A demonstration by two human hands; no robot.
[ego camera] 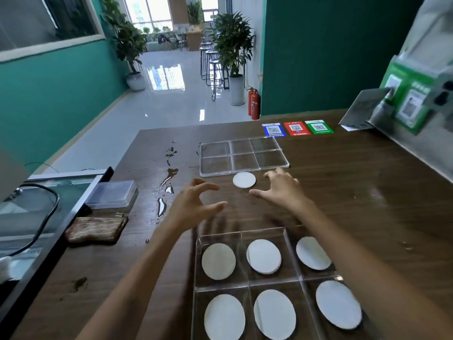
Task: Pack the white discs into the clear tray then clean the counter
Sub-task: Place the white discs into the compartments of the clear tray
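Flanking a white disc (244, 180), both empty hands, no legible writing.

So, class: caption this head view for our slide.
Both hands hover near a loose white disc; six fill the clear tray.

I see bare dark wooden counter (331, 192) between the flat clear six-cell lid (244, 156) at the far side and the deep clear six-compartment tray (247, 283) nearest me; a lone stack of white round discs (244, 180) lies in that strip, just beside the lid. My left hand (193, 202) and right hand (279, 190) hover there, fingers spread, holding nothing. Left of the strip runs a trail of what looks like spilled water (168, 177). Beyond it, a frosted plastic box (111, 195) and folded brown cloth (95, 229) crowd the counter's left edge. To the right the wood lies open up to a grey metal stand (382, 114).
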